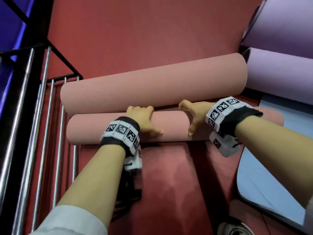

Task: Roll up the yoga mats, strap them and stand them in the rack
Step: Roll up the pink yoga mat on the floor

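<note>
A thin pink mat roll (94, 129) lies crosswise on the red floor, its unrolled tail (169, 175) running toward me. My left hand (142, 119) rests on the middle of the roll, fingers curled over its far side and thumb lying along the top. My right hand (194, 114) spans the same roll just to the right, fingers hooked over the far edge and thumb pressed on the near side. A thicker pink rolled mat (152, 85) lies right behind, touching it. The rack (50, 116), with steel bars in a black frame, stands at the left.
Two lilac rolled mats (279, 77) lie at the upper right. A light blue mat (271, 167) is spread flat on the right. A black strap (130, 189) lies on the floor under my left forearm. A shoe (233, 229) shows at the bottom edge.
</note>
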`<state>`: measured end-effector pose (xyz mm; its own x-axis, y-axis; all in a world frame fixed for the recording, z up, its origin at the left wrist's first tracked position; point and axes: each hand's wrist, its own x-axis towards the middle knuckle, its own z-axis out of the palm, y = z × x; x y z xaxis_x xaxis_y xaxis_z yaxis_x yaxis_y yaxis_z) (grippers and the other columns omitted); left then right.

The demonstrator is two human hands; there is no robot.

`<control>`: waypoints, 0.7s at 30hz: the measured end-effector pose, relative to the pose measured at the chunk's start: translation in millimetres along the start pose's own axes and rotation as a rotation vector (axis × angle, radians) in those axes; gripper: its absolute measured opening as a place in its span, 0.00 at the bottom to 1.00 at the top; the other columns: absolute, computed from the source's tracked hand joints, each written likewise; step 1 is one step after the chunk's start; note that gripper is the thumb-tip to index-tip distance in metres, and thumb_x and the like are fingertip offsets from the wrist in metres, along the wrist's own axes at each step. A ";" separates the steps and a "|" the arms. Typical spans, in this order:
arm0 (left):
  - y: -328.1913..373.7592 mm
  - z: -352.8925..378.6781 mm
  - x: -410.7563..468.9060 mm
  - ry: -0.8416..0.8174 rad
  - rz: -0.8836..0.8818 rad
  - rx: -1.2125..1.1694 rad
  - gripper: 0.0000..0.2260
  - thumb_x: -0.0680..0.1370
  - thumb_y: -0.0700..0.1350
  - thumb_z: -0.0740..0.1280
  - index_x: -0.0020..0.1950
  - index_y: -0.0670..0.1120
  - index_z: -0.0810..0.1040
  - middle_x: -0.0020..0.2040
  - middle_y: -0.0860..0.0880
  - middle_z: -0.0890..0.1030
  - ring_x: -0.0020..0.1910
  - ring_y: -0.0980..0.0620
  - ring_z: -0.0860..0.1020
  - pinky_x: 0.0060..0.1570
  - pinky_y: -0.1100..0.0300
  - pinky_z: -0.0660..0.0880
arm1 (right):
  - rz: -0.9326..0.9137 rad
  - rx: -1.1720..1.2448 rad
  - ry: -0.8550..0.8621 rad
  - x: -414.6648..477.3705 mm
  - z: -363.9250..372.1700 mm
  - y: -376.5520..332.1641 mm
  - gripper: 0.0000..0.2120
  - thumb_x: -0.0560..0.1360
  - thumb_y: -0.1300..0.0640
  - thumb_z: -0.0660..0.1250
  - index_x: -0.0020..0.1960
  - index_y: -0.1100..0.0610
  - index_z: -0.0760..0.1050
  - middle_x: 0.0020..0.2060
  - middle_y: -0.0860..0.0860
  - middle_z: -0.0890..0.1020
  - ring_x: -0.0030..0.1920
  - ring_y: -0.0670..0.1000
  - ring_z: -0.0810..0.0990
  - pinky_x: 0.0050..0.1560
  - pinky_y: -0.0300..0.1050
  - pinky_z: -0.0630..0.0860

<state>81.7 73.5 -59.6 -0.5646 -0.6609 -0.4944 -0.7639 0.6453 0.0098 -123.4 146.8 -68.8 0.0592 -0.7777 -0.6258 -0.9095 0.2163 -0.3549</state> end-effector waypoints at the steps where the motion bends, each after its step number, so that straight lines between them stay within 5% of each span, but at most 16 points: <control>1: 0.2 -3.4 5.5 -0.047 -0.031 -0.057 0.35 0.68 0.72 0.61 0.65 0.49 0.70 0.60 0.47 0.78 0.61 0.46 0.73 0.62 0.51 0.61 | 0.016 0.024 -0.022 2.8 1.2 0.5 0.45 0.54 0.52 0.83 0.63 0.51 0.60 0.54 0.51 0.76 0.52 0.54 0.76 0.56 0.50 0.74; 5: -4.4 -0.4 27.2 -0.163 -0.097 -0.152 0.37 0.73 0.73 0.48 0.68 0.47 0.68 0.68 0.46 0.73 0.69 0.47 0.68 0.67 0.48 0.57 | 0.006 0.002 0.047 9.0 7.5 2.9 0.44 0.53 0.52 0.83 0.60 0.52 0.62 0.54 0.53 0.70 0.59 0.55 0.70 0.59 0.50 0.71; 9: -6.9 16.1 24.3 0.212 -0.161 -0.122 0.43 0.73 0.71 0.51 0.77 0.47 0.40 0.78 0.45 0.42 0.77 0.49 0.41 0.72 0.44 0.40 | -0.049 -0.032 0.096 8.3 8.4 9.5 0.45 0.52 0.48 0.83 0.63 0.51 0.65 0.62 0.54 0.66 0.66 0.57 0.65 0.65 0.54 0.67; 11: -5.8 15.3 19.4 0.299 -0.162 -0.156 0.47 0.70 0.73 0.54 0.77 0.49 0.37 0.76 0.45 0.34 0.75 0.48 0.35 0.71 0.44 0.39 | -0.030 -0.042 0.090 3.7 0.5 12.3 0.45 0.55 0.44 0.81 0.67 0.48 0.65 0.64 0.55 0.65 0.66 0.57 0.65 0.66 0.53 0.66; 13: -5.5 17.2 8.4 0.208 -0.113 -0.139 0.50 0.66 0.75 0.57 0.78 0.49 0.43 0.78 0.45 0.39 0.76 0.47 0.40 0.72 0.44 0.42 | 0.009 -0.178 0.096 -1.1 -4.1 6.2 0.45 0.57 0.40 0.79 0.69 0.45 0.64 0.64 0.54 0.67 0.65 0.57 0.67 0.65 0.54 0.67; 17: -6.8 33.7 -16.5 0.121 0.004 0.053 0.54 0.57 0.76 0.65 0.75 0.50 0.57 0.72 0.47 0.66 0.70 0.45 0.64 0.68 0.50 0.56 | -0.040 -0.547 0.173 -8.8 25.9 -34.9 0.51 0.58 0.41 0.77 0.73 0.52 0.55 0.63 0.56 0.71 0.61 0.58 0.72 0.61 0.52 0.69; 21: -6.0 31.2 -18.7 0.190 0.061 0.072 0.46 0.57 0.74 0.69 0.68 0.50 0.67 0.61 0.49 0.76 0.60 0.46 0.74 0.58 0.54 0.68 | -0.071 -0.493 0.164 -8.2 22.8 -46.7 0.49 0.53 0.37 0.79 0.66 0.55 0.62 0.56 0.55 0.77 0.54 0.58 0.79 0.55 0.50 0.72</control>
<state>106.6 93.9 -77.5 -0.6628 -0.6760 -0.3219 -0.7064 0.7072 -0.0305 -72.1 156.5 -63.0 0.0988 -0.8712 -0.4809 -0.9936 -0.1133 0.0011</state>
